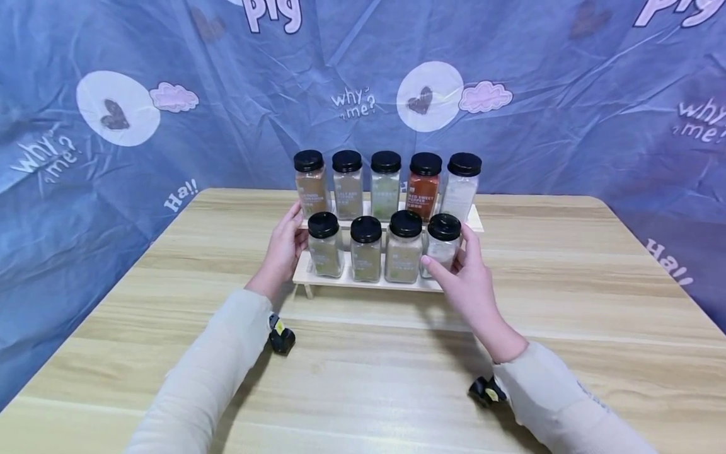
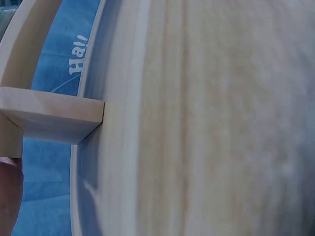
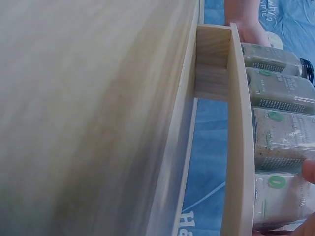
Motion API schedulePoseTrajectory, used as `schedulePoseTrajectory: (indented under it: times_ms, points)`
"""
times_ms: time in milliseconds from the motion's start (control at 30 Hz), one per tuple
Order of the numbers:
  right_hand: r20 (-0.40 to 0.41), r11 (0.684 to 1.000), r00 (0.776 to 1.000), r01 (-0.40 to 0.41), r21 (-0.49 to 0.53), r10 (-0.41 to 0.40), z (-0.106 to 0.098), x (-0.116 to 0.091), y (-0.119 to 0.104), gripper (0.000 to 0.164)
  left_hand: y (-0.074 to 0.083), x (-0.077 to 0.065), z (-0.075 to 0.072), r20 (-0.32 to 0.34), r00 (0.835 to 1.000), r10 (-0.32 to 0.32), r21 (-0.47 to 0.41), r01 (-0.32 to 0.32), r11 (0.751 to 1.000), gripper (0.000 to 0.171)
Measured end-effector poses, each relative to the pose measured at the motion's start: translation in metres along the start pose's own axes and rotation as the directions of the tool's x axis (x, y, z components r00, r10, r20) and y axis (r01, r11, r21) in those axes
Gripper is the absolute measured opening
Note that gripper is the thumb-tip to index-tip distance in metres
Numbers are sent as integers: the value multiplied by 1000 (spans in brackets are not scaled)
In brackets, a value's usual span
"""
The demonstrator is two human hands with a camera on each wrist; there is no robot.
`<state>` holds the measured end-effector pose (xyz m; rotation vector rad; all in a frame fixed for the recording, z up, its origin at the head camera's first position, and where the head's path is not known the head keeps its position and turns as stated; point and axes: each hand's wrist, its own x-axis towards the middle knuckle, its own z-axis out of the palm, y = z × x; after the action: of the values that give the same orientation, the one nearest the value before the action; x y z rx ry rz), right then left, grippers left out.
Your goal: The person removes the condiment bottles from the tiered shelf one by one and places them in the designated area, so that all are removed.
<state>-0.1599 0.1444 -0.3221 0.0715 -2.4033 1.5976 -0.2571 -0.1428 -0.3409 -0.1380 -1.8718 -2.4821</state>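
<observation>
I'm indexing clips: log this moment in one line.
left hand: at left end of rack | right hand: holding front-right jar | jars: five back, four front | rack: on table

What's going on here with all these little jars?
A person has both hands at a two-tier wooden rack of black-lidded spice jars on a wood-grain table. The right hand holds the right-end front spice jar, its thumb across the front. The left hand is at the rack's left end; whether it grips the rack is hard to tell. Five jars stand in the back row, including red sweet pepper, and four in front.
</observation>
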Motion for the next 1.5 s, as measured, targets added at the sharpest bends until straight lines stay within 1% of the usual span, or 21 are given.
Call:
schedulePoseTrajectory:
  times_ms: [200, 300, 433, 533, 667, 833, 1067, 1167, 1333, 1500]
  points:
    - [-8, 999, 1000, -9, 35, 9, 0, 1, -3, 76, 1, 1, 1, -40, 999, 5, 30, -4, 1000, 50]
    - [-25, 999, 1000, -7, 52, 8, -1, 1, -2, 74, 1, 1, 3, -49, 999, 4, 21, -3, 1000, 51]
    - [-48, 999, 999, 19, 47, -16, -1, 1, 1, 73, 0, 0, 6, -75, 997, 4, 12, -3, 1000, 51]
    - [-73, 998, 996, 49, 41, -46, -1, 1, 3, 72, -2, 0, 6, -91, 996, 14, 30, -11, 999, 50]
    - [-107, 997, 992, 68, 28, -65, -1, 1, 4, 70, -3, 0, 5, -104, 994, 37, 54, -31, 998, 51]
    - [-119, 997, 990, 80, 15, -78, -3, 0, 1, 69, -4, 0, 5, -128, 990, 51, 67, -43, 997, 50]
    - [-135, 995, 987, 92, 45, -85, -10, -4, -6, 70, -7, -1, 6, -151, 987, 49, 61, -40, 997, 51]
    - [-142, 995, 986, 97, 33, -91, -14, -5, -10, 70, -8, -1, 7, -162, 986, 47, 65, -37, 997, 50]
    - [-165, 991, 977, 133, -2, -132, -22, -4, -15, 68, -8, -1, 7, -171, 984, 45, 83, -32, 996, 49]
    - [-197, 988, 968, 147, -49, -154, -29, -1, -21, 67, -8, 0, 6, -160, 985, 62, 98, -47, 994, 49]
